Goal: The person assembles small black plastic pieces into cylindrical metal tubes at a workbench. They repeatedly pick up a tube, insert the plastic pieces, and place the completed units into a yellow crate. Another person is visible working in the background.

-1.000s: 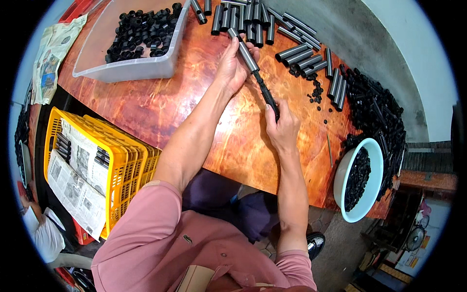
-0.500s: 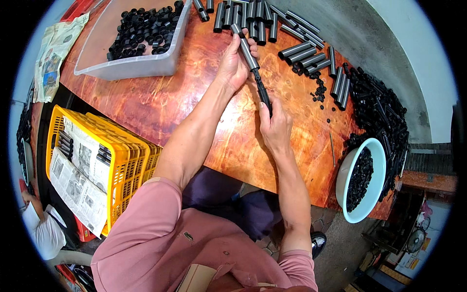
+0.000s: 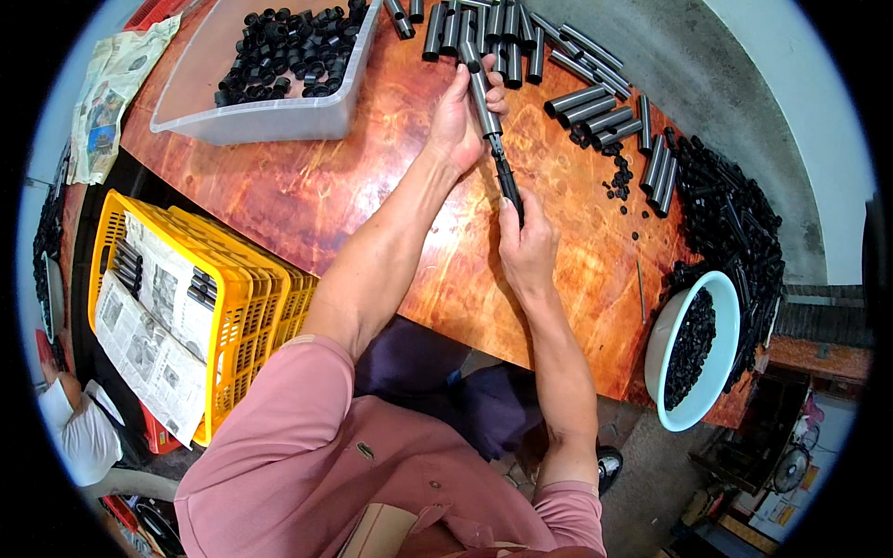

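Far left, a newspaper (image 3: 116, 88) is cut off by the dark rim; printed sheets (image 3: 153, 325) line the yellow crate (image 3: 237, 321), their print too small to make out. A clear bin (image 3: 279, 116) holds small black caps (image 3: 284, 51). Centre table, the left hand (image 3: 460, 121) grips a grey tube (image 3: 482, 98); the right hand (image 3: 526, 246) clenches a black rod (image 3: 508, 181) meeting it, lower end hidden. Right, a white bowl (image 3: 721, 358) of black bits.

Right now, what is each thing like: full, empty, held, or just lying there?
Grey tube: held by left hand.
Black rod: gripped by right hand, stuck into tube.
Clear bin: partly filled.
White bowl: about full.
Yellow crate: holding newspaper.
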`<action>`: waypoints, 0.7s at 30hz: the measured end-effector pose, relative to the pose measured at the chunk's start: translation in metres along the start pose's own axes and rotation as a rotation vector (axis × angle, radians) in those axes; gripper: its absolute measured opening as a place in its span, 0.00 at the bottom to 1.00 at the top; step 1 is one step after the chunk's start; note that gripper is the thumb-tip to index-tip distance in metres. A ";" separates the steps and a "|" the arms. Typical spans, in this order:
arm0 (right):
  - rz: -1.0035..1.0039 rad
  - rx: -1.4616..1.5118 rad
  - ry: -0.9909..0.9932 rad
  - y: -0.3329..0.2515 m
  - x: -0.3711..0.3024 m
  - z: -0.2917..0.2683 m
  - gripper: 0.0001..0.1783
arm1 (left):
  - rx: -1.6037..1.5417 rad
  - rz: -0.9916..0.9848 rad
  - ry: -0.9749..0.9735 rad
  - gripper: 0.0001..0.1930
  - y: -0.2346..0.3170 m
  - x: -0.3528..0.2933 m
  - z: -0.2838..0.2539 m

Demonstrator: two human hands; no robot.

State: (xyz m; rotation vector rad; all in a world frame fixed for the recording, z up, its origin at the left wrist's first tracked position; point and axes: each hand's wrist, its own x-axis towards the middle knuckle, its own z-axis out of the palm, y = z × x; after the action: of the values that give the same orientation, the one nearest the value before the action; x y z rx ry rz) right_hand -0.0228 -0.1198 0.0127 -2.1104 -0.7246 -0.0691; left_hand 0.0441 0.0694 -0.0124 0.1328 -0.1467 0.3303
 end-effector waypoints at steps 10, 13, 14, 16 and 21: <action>-0.070 -0.097 0.059 0.003 -0.002 0.006 0.12 | 0.152 0.037 0.058 0.22 -0.005 -0.002 0.006; -0.082 -0.114 0.062 0.002 -0.002 0.006 0.12 | 0.178 0.053 0.081 0.21 -0.006 -0.001 0.006; -0.071 -0.120 0.058 0.003 -0.002 0.006 0.12 | 0.187 0.056 0.098 0.21 -0.007 -0.001 0.006; -0.051 -0.125 0.058 0.004 -0.001 0.007 0.12 | 0.220 0.022 0.113 0.21 -0.010 -0.002 0.006; -0.004 -0.114 0.061 0.006 0.002 0.004 0.13 | 0.211 -0.016 0.128 0.20 -0.020 -0.007 0.012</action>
State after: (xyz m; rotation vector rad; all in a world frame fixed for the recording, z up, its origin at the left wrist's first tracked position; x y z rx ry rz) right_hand -0.0190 -0.1179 0.0067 -2.2053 -0.7029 -0.1793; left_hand 0.0424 0.0469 -0.0043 0.3207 0.0160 0.3372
